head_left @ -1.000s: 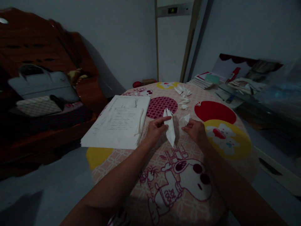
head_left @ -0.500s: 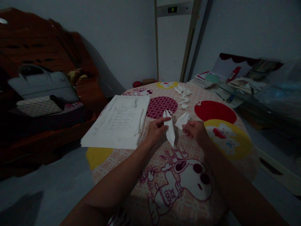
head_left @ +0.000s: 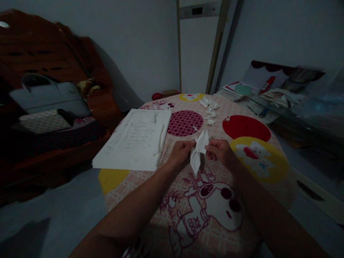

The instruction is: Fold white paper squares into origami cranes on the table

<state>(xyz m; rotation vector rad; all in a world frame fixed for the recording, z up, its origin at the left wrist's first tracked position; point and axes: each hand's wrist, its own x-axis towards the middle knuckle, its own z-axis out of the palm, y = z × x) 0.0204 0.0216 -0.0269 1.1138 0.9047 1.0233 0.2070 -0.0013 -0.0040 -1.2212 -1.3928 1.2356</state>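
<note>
Between my two hands, two pieces of folded white paper meet above the patterned tablecloth. My left hand (head_left: 181, 152) is closed on a long folded paper (head_left: 195, 164), whose pointed end hangs down toward me. My right hand (head_left: 220, 149) pinches the lower right edge of a second folded paper (head_left: 202, 142), with its tips pointing up. This second piece overlaps the upper part of the long one; whether they are joined I cannot tell. Beyond my hands, several small folded white papers (head_left: 210, 115) lie in a row.
A thick stack of printed sheets (head_left: 137, 143) lies on the table's left side. At the right stands a glass-topped table (head_left: 285, 111) with papers and a plastic bag. A wooden bench (head_left: 80, 64) with bags (head_left: 53, 96) is at the left, and a tall white appliance (head_left: 197, 53) at the back.
My right hand has brought its folded paper left and over the long one. My left index finger, stretched out before, is now curled, and the long paper's tip sits slightly lower.
</note>
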